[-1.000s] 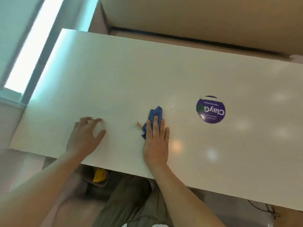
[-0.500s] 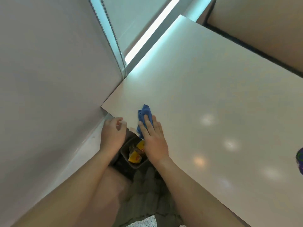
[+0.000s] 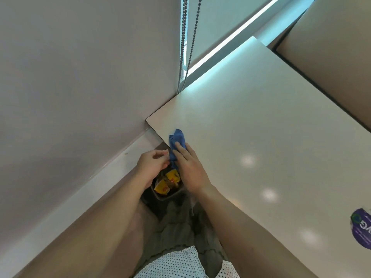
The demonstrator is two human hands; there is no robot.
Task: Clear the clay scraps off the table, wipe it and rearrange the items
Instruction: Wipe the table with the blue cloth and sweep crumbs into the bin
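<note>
**Blue cloth at the near edge of the tabletop, by the near-left corner**

Blue cloth point(image 3: 177, 139): one. Half a second ago it lay wholly on the white tabletop point(image 3: 251, 127). It now hangs partly over the near edge, close to the near-left corner.

Right hand point(image 3: 189, 171): one. It lies flat with fingers straight, pressing the cloth against the edge, as it did before.

Left hand point(image 3: 153, 163): one. It has come closer, and is now just off the near edge, against the hanging part of the cloth. Its fingers are curled; I cannot tell whether they hold anything.

Clay scraps: the scrap seen beside the cloth a second ago is not visible.

Dark bin point(image 3: 170, 196): one, below the near edge and directly under both hands, which cover part of its opening. Yellow wrappers point(image 3: 161, 188) lie inside, at least two.

Purple round sticker point(image 3: 364, 231): one, on the tabletop at the right, cut off by the frame.

Bead cords point(image 3: 183, 47): two, hanging at the tabletop's left edge beside the pale wall point(image 3: 80, 77).
</note>
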